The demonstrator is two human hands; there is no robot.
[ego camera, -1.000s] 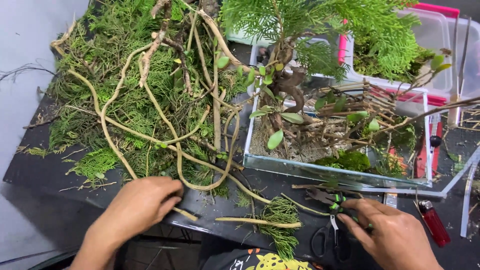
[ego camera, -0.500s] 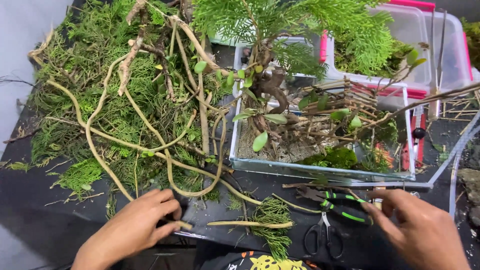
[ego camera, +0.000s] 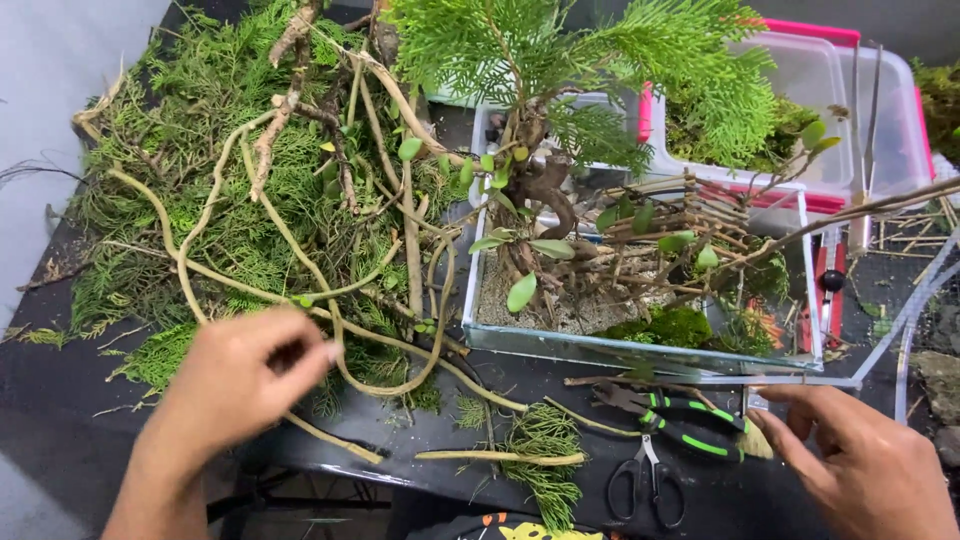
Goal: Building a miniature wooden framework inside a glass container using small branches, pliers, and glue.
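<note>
My left hand (ego camera: 240, 380) is at the near edge of a heap of green conifer cuttings and long tan vines (ego camera: 250, 200). Its thumb and forefinger pinch a thin vine (ego camera: 345, 365) that curls out of the heap. My right hand (ego camera: 860, 465) lies at the lower right, fingertips at the handle ends of green-and-black pliers (ego camera: 680, 415), with a small tan piece (ego camera: 757, 446) beside them. Whether it grips anything is unclear. Just behind stands a glass tank (ego camera: 640, 352) planted with a small twisted tree (ego camera: 545, 190), moss and twigs.
Black scissors (ego camera: 648, 487) lie below the pliers, and a cut stick with a conifer sprig (ego camera: 530, 460) is left of them. Pink-rimmed clear plastic boxes (ego camera: 860, 90) stand at the back right. A clear tube (ego camera: 925, 300) curves along the right. The table top is black.
My left hand has lifted from the table's front edge and closed on the thin vine. My right hand has slid a little right, off the pliers' middle to their handle ends.
</note>
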